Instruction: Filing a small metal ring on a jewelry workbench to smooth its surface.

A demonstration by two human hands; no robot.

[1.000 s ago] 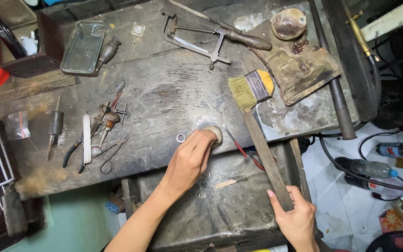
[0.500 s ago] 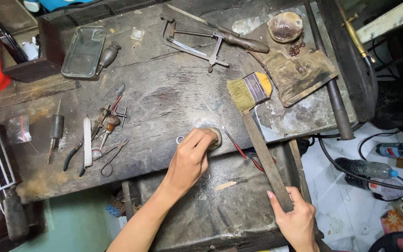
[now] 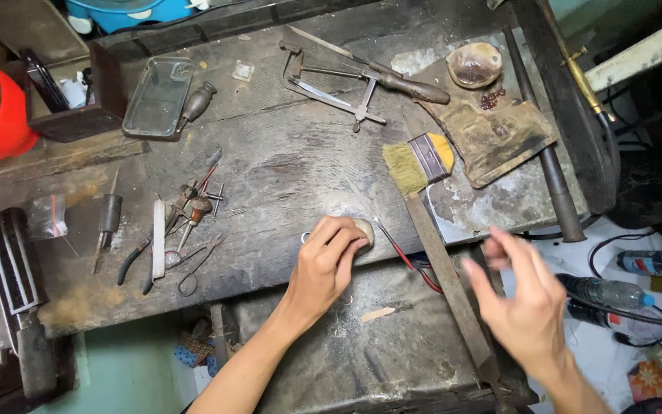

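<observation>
- The tabletop (image 3: 285, 176) is dark, scarred wood, dusty and stained, with a lower dark shelf (image 3: 392, 353) under its front edge.
- The left hand (image 3: 323, 264) presses a small round pale piece (image 3: 363, 230) at the tabletop's front edge; its grip is curled over the piece.
- The right hand (image 3: 526, 307) hangs blurred over the shelf, grip loosely spread and empty, just beside a long flat file (image 3: 442, 276).
- A paintbrush (image 3: 419, 162), a frame saw (image 3: 346, 84) and pliers (image 3: 136, 261) lie on the tabletop.
- Plastic bottles (image 3: 614, 295) and cables lie on the pale floor at right.
</observation>
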